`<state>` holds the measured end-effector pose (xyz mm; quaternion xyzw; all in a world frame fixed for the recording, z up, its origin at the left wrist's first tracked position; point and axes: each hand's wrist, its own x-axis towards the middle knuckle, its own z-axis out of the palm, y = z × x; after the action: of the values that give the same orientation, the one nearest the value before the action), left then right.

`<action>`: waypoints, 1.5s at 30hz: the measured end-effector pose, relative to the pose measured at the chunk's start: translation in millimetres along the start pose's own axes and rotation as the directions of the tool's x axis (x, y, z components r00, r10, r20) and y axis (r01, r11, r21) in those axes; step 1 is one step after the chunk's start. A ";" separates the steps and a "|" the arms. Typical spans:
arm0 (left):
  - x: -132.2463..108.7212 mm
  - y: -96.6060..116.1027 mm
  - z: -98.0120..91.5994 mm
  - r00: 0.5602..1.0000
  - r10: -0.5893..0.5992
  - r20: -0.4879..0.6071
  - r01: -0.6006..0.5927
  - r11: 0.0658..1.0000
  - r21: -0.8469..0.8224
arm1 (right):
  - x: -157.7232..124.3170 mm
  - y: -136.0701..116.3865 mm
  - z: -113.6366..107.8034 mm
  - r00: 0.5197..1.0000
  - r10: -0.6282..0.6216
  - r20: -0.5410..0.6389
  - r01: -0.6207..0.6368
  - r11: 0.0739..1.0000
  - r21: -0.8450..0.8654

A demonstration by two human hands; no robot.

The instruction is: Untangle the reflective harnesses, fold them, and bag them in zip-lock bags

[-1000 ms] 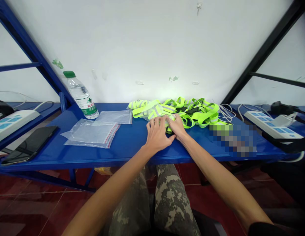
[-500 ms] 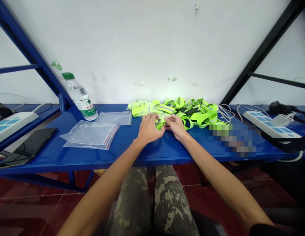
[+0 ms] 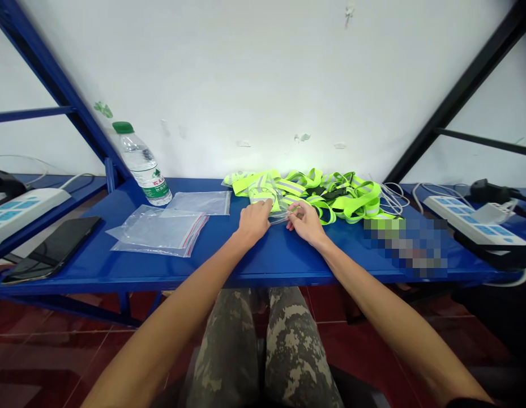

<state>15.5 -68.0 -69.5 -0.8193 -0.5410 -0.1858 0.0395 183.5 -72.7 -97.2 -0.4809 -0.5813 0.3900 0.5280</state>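
A clear plastic bag (image 3: 279, 211) with a folded yellow-green reflective strap (image 3: 263, 187) in it lies at the middle of the blue table. My left hand (image 3: 255, 220) is closed on the bag's near left edge. Opposite it, my right hand (image 3: 304, 222) pinches the bag's right edge between thumb and fingers. Just behind and to the right spreads a tangled pile of reflective straps (image 3: 351, 198) with grey stripes and some black parts. Left of my hands lie several flat zip bags (image 3: 156, 229) with red seal lines.
A water bottle (image 3: 144, 170) with a green cap stands at the back left. On the far left are a black phone (image 3: 52, 249) and a power strip (image 3: 29, 212). Another power strip (image 3: 475, 221) and white cables (image 3: 394, 195) lie right. A pixelated patch covers the table's right part.
The bag's clear end now stretches between my hands. My right hand has moved slightly right, away from my left, and the left hand's fingers have curled in more.
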 end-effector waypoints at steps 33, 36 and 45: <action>-38.7 -31.5 -3.4 0.935 0.353 0.018 -0.333 0.897 -0.293 | -8.3 12.4 -47.7 0.892 -0.346 0.292 0.449 0.592 -0.669; -42.3 -31.8 -7.4 0.925 0.373 0.069 -0.344 0.901 -0.264 | -8.5 11.8 -49.1 0.884 -0.349 0.312 0.465 0.587 -0.662; -50.4 -28.3 -11.6 0.928 0.365 0.077 -0.331 0.901 -0.279 | -15.8 6.6 -54.7 0.849 -0.325 0.416 0.529 0.522 -0.670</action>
<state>-30.4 -103.5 -80.1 -0.9110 -0.3578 -0.1925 -0.0706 238.2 -89.5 -99.7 -0.4477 -0.8491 0.0192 0.2797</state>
